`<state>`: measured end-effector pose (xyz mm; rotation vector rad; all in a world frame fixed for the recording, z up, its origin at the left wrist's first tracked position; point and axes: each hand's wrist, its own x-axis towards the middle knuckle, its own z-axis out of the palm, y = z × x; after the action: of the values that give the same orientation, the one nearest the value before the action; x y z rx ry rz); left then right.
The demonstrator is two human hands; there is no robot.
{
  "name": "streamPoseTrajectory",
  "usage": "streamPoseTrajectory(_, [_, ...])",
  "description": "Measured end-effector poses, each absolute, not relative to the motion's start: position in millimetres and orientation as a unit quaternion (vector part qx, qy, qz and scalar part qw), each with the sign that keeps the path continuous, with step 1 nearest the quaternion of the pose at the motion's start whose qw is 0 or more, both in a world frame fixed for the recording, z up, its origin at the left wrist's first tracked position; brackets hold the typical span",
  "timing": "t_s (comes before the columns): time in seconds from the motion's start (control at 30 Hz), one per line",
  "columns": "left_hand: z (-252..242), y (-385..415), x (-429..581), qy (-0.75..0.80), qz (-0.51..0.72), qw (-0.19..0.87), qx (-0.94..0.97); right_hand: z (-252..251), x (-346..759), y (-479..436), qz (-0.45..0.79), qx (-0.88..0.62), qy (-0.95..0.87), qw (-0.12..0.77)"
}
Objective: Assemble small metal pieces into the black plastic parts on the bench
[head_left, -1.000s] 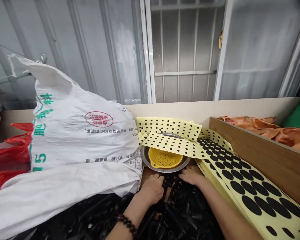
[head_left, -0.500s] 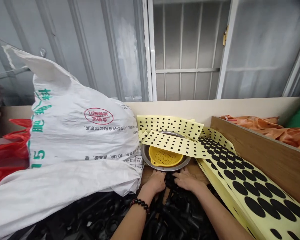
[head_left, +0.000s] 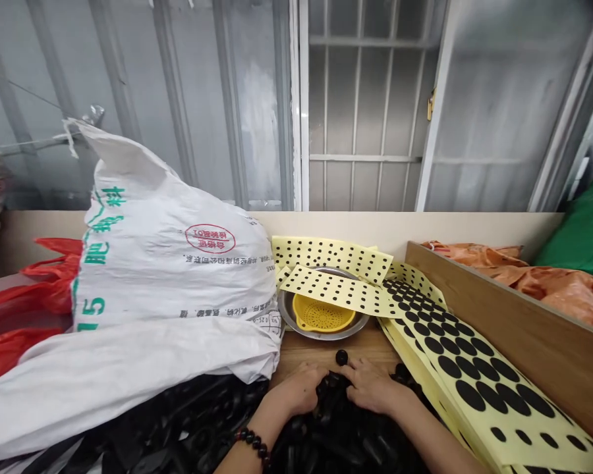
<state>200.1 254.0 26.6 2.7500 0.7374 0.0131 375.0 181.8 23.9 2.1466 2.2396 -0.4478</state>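
Black parts (head_left: pixel 333 431), lower centre: left hand (head_left: pixel 299 394) and right hand (head_left: pixel 370 388) curl over them, drawn back from steel bowl (head_left: pixel 287 313). Grip indeterminate; stray piece (head_left: pixel 341 357) exposed.

Your left hand (head_left: pixel 296 394) and right hand (head_left: pixel 371 387) lie palm down, close together, on the far edge of the pile of black parts (head_left: pixel 336 431), with fingers curled into it; you cannot tell whether they grip any. One round black piece (head_left: pixel 341 357) sits alone on the wood just beyond your fingers. Past it stands a metal bowl (head_left: pixel 366 323) holding a yellow strainer (head_left: pixel 323 316), half covered by a dotted yellow sheet (head_left: pixel 336 290). A white sack (head_left: pixel 168 263) leans at your left.
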Motion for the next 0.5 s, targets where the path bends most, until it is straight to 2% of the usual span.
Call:
streamPoseTrajectory(0.23, [34.0, 241.8, 191.0, 0.239, 0.002, 0.132, 0.962, 34.2, 379.1, 167.3, -0.187, 0.656, 0.731, -0.005])
streamPoseTrajectory(0.4, [47.6, 244.3, 197.6, 0.326, 0.091, 0.053, 0.939, 34.2, 380.6, 184.3, -0.117, 0.668, 0.73, -0.079])
streamPoseTrajectory(0.5, [52.5, 249.1, 207.0, 0.36, 0.122, 0.009, 0.925, 23.2, 377.7, 197.5, -0.09, 0.681, 0.723, -0.078])
